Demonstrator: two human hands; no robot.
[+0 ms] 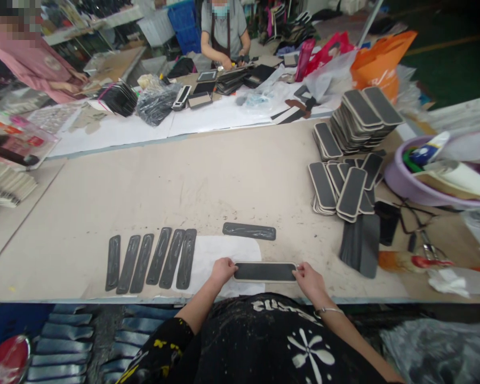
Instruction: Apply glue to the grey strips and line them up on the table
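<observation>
Between my two hands lies a long dark panel with a pale border and rounded corners (265, 272), close to the table's front edge. My left hand (224, 271) pinches its left end. At the right end, my right hand (307, 277) pinches it too. A white sheet (224, 248) lies partly under the panel. Just beyond is a single dark strip with a glossy smear (249, 231). To the left, several similar glossy-smeared dark strips (160, 256) lie side by side, slightly slanted.
Pale-bordered panels form stacks (360, 117) and a looser pile (336, 186) on the right. Plain dark strips (360, 245) lie nearer. A purple basin (400, 181), scissors (428, 248) and an orange bag (384, 64) stand farther right. A co-worker (226, 32) works across the table.
</observation>
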